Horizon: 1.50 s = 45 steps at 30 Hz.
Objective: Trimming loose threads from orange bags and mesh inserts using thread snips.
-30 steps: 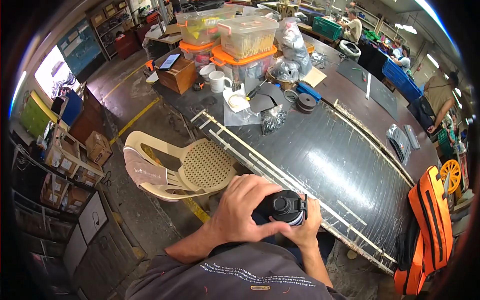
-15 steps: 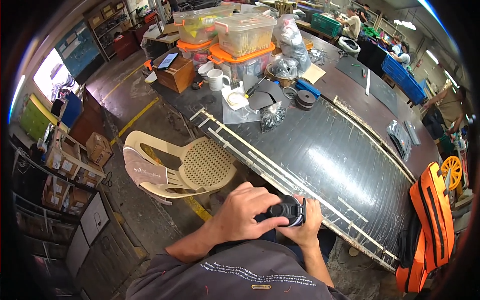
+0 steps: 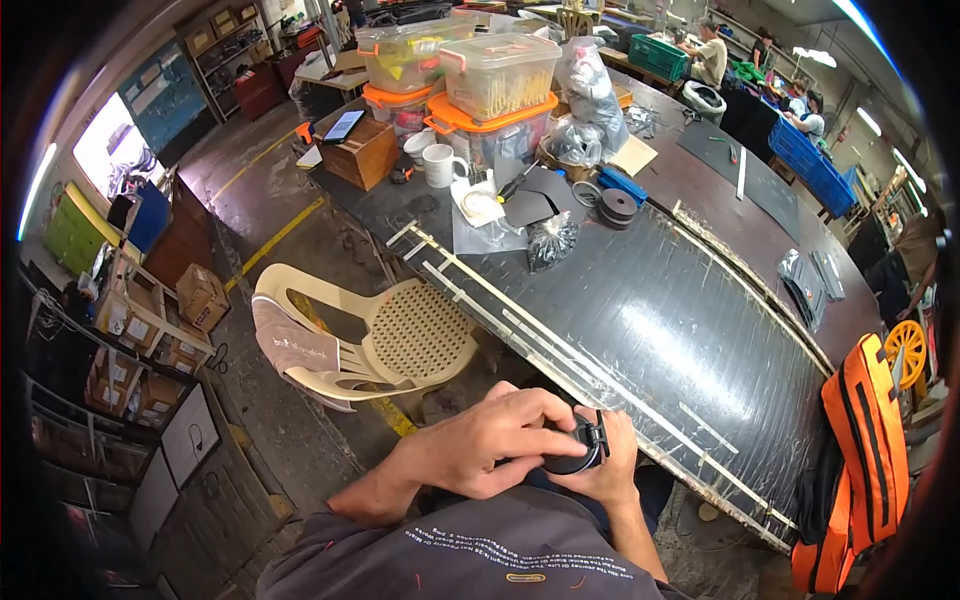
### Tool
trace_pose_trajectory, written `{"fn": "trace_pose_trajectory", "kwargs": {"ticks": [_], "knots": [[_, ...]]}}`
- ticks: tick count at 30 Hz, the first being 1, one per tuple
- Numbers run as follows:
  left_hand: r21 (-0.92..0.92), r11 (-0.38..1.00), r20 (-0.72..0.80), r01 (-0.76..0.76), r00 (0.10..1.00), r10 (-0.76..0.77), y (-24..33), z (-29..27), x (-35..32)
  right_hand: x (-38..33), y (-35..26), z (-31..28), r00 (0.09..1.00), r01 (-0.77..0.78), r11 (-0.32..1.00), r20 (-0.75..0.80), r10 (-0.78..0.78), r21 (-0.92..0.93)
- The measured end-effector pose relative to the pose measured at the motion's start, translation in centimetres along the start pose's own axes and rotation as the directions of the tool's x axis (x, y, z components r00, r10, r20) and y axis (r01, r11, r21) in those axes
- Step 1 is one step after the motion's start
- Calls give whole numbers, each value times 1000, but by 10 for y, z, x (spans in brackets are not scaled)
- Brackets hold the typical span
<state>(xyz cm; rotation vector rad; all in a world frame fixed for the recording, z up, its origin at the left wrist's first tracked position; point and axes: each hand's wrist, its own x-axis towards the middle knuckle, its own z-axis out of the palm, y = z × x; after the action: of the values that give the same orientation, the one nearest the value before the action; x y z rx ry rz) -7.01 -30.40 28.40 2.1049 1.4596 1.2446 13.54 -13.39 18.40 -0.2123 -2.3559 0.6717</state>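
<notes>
Close to my body, just off the table's near edge, my right hand [image 3: 617, 462] wraps round a bottle whose round black lid [image 3: 570, 463] faces up. A small hinged black piece stands at the lid's right side, and a pale rim shows below it. My left hand [image 3: 495, 445] reaches in from the left with bent fingers. Its fingertips press on the top of the lid by the hinged piece, the thumb at the lid's left edge. The bottle's body is hidden beneath the lid and my hands.
A dark-topped table [image 3: 650, 310] has pale strips along its near edge. An orange bag [image 3: 868, 450] stands at right, a beige plastic chair [image 3: 420, 330] at left. Farther back are a white mug [image 3: 438, 165], a clear bag of black bits [image 3: 552, 242] and lidded bins [image 3: 500, 80]. People work far off.
My left hand has eased its wider grasp round the lid; its fingers now bend down onto the top by the hinged piece. My right hand keeps its hold. The view has shifted slightly.
</notes>
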Motion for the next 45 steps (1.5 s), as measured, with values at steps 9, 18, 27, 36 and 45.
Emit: {"fn": "trace_pose_trajectory", "kwargs": {"ticks": [9, 18, 27, 36, 45], "knots": [[53, 998, -101, -15, 995, 21, -9, 4, -7, -5, 2, 3, 997, -73, 997, 2, 73, -21], [-21, 1000, -169, 8, 986, -11, -7, 17, -5, 5, -6, -2, 997, -56, 992, 56, 50, 111], [-140, 985, -163, 101, 979, -123, -3, -2, 0, -6, -1, 14, 977, -198, 939, 134, 166, 281], [-40, 999, -122, -12, 992, 7, -24, 9, -15, 7, -1, 1, 981, -91, 984, 186, 62, 152], [-47, 993, -308, 108, 944, -117, -37, 42, -20, 11, -9, 23, 982, -153, 962, 144, 122, 227]]}}
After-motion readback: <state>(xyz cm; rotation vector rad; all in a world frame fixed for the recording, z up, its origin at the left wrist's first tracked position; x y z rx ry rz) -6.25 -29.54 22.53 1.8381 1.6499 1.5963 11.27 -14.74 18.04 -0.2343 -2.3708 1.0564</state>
